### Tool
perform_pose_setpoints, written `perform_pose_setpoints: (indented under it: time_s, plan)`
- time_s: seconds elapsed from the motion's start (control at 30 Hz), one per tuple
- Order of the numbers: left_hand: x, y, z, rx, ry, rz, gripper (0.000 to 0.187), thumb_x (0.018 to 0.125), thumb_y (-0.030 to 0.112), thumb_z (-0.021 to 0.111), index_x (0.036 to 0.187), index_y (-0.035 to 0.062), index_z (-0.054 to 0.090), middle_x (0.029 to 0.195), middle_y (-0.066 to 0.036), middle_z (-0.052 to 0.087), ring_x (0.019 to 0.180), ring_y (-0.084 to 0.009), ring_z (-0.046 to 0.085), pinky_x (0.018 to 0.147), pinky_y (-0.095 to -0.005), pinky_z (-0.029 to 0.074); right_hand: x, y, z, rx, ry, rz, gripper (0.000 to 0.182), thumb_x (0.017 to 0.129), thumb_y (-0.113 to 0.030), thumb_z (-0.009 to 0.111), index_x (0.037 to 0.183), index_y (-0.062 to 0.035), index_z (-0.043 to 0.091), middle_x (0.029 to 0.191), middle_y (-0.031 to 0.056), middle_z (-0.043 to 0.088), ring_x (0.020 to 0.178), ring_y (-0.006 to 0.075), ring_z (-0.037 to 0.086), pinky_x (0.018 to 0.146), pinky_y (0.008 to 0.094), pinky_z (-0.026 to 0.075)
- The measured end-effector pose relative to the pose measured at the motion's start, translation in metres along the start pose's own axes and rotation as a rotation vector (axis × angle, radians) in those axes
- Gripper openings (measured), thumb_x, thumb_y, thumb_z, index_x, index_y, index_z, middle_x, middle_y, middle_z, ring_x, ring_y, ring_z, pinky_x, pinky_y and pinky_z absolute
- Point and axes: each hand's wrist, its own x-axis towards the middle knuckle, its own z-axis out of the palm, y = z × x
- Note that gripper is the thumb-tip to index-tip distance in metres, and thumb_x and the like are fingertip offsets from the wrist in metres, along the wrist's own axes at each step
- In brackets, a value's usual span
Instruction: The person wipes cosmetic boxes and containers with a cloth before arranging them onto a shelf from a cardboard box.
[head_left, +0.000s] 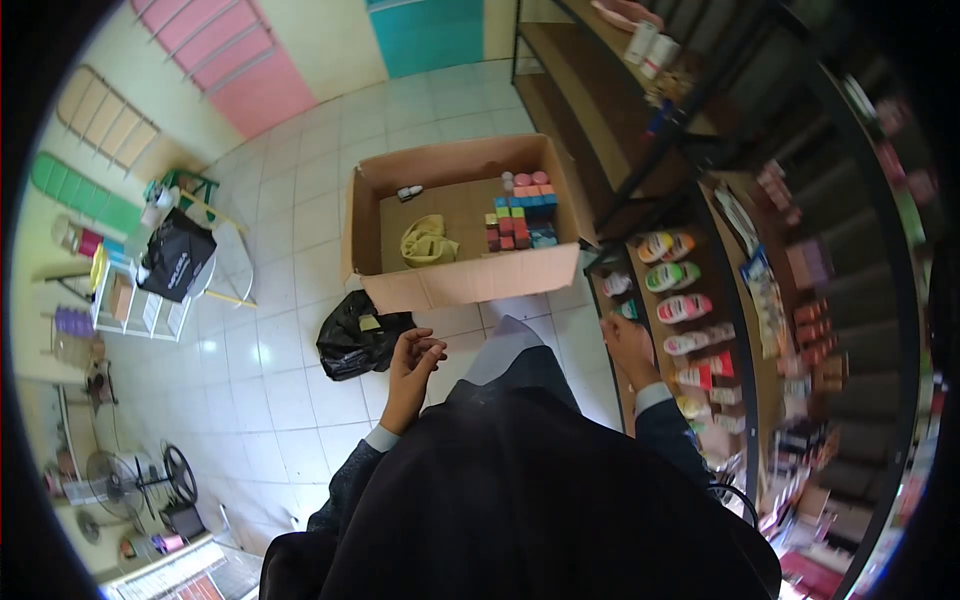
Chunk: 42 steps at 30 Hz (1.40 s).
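Observation:
My left hand is raised above the floor, beside a black plastic bag. Its fingers are loosely bent and apart, with nothing visible in them. My right hand is at the front edge of the shelf unit, nearest a small white-and-green bottle; its fingers look apart and I see nothing held. In front of me an open cardboard box stands on the floor. Inside are small colourful boxes, blue boxes, pink round-topped items, a yellow cloth-like bundle and a small white item.
On the right shelves are rows of bottles and packaged goods. To the left stand a white rack with a black bag on it, and a fan. Tiled floor lies between.

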Motion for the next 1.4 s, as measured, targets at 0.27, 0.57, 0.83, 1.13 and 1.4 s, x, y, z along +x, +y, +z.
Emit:
perform_pose_setpoints:
  time_s: [0.27,0.57,0.83,1.13,1.4]
  plan:
    - [0.114,-0.005,-0.019,-0.023,0.298,-0.172,0.029,0.085,0.017,0.056,0.109,0.0052,0.044,0.091,-0.004,0.058,0.083,-0.012,0.054,0.07,-0.0227,0.04,0.262,-0.07,0.051,0.003,0.309,-0.466,0.02,0.079,-0.007,0.051,0.097,-0.0089,0.059,0.077,0.0145,0.063,0.079,0.033,0.06,0.068,0.0394,0.047]
    - [0.207,-0.011,-0.015,-0.032,0.328,-0.251,0.029,0.086,0.012,0.055,0.112,0.0047,0.044,0.093,-0.004,0.057,0.084,-0.0115,0.053,0.072,-0.022,0.039,0.433,-0.026,0.131,0.046,-0.012,-0.089,0.017,0.074,-0.013,0.058,0.091,-0.0118,0.062,0.09,0.0113,0.062,0.089,0.0335,0.058,0.074,0.0423,0.046]
    - [0.261,-0.043,-0.026,-0.038,0.21,-0.308,0.028,0.087,0.012,0.055,0.111,0.004,0.043,0.095,-0.004,0.057,0.082,-0.0085,0.054,0.07,-0.0205,0.041,0.438,-0.073,0.143,-0.137,0.058,-0.178,0.038,0.07,-0.021,0.066,0.104,-0.0061,0.055,0.101,0.0157,0.056,0.093,0.0328,0.056,0.081,0.0413,0.044]
    - [0.298,-0.05,-0.033,-0.045,0.123,-0.338,0.028,0.086,0.007,0.055,0.111,0.0028,0.044,0.093,-0.004,0.055,0.085,-0.0085,0.051,0.079,-0.0212,0.041,0.453,-0.083,0.188,-0.478,-0.111,-0.189,0.021,0.074,-0.013,0.059,0.093,-0.0043,0.057,0.093,0.016,0.057,0.084,0.034,0.06,0.074,0.0405,0.049]
    - [0.318,-0.054,-0.038,0.036,0.06,-0.205,0.03,0.085,0.01,0.057,0.111,0.0056,0.044,0.096,-0.004,0.056,0.087,-0.0097,0.053,0.077,-0.0248,0.041,0.452,-0.098,0.146,-0.029,-0.113,-0.193,0.024,0.071,-0.011,0.059,0.095,-0.006,0.06,0.089,0.0193,0.061,0.083,0.0329,0.06,0.071,0.0407,0.047]
